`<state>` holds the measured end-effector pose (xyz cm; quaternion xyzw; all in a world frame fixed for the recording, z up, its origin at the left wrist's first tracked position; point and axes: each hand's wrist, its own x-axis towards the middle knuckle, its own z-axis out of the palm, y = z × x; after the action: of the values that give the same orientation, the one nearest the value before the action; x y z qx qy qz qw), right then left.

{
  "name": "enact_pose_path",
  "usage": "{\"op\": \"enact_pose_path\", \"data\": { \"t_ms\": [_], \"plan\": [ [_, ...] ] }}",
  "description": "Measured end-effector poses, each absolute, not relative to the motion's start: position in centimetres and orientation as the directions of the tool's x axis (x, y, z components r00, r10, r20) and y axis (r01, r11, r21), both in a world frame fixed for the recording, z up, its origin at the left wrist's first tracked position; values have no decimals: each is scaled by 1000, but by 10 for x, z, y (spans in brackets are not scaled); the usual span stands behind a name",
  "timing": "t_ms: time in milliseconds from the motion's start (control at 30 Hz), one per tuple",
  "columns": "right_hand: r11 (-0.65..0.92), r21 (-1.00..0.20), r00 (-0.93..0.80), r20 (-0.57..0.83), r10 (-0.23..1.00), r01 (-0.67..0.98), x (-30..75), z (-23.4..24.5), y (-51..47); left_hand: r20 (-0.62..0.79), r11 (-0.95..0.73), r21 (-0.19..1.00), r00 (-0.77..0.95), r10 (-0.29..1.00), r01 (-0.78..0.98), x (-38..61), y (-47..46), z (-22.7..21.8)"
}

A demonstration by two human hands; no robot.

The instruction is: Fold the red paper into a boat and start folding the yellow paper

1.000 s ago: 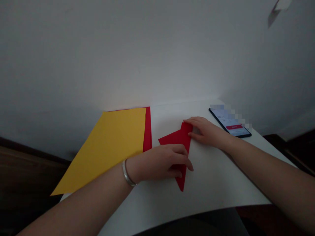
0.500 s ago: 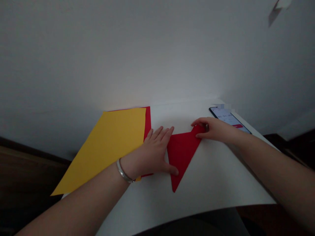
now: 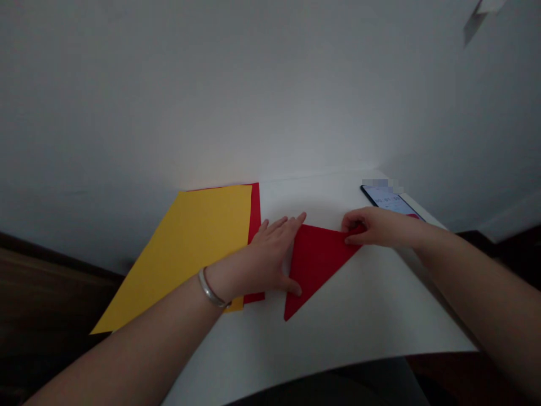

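A piece of red paper (image 3: 319,256), folded into a triangle, lies on the white table between my hands. My left hand (image 3: 274,254) rests along its left edge with the fingers stretched out and the thumb on the paper near the lower corner. At the right corner, my right hand (image 3: 366,225) pinches the paper between thumb and fingers. Left of the triangle, a yellow sheet (image 3: 190,242) lies over red sheets (image 3: 256,211), partly under my left wrist and forearm.
A phone (image 3: 391,197) with a lit timer screen lies at the table's right side, partly hidden by my right wrist. The white table (image 3: 338,332) meets a pale wall (image 3: 270,96) at the back. A brown wooden surface (image 3: 42,299) stands at the left.
The right corner of the red paper, which stuck up in my right hand, now lies lower and further right. The triangle has turned a little, its bottom tip shifting left.
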<state>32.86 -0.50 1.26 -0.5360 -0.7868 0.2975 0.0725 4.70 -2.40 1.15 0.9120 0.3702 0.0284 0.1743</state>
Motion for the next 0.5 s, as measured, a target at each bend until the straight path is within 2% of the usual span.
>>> {"op": "enact_pose_path", "data": {
  "t_ms": [100,200,300,367,400,500],
  "plan": [
    [234,-613,-378,-114,919,755,327,11,-4,30,-643,340,675,737,687,43,-18,6],
    [267,-661,-316,47,948,701,324,12,-3,144,-576,357,566,811,735,40,-10,4],
    [356,-639,-264,238,935,682,321,13,-3,232,-544,351,492,839,762,40,-5,10],
    [434,-588,-280,338,898,683,320,13,-4,287,-571,264,502,816,778,42,-4,18],
    [470,-553,-305,368,879,688,320,13,-4,317,-589,182,520,793,788,43,-4,21],
    [545,-383,-418,368,831,746,320,12,-4,373,-612,-42,581,724,790,44,-6,27]
  ]
}}
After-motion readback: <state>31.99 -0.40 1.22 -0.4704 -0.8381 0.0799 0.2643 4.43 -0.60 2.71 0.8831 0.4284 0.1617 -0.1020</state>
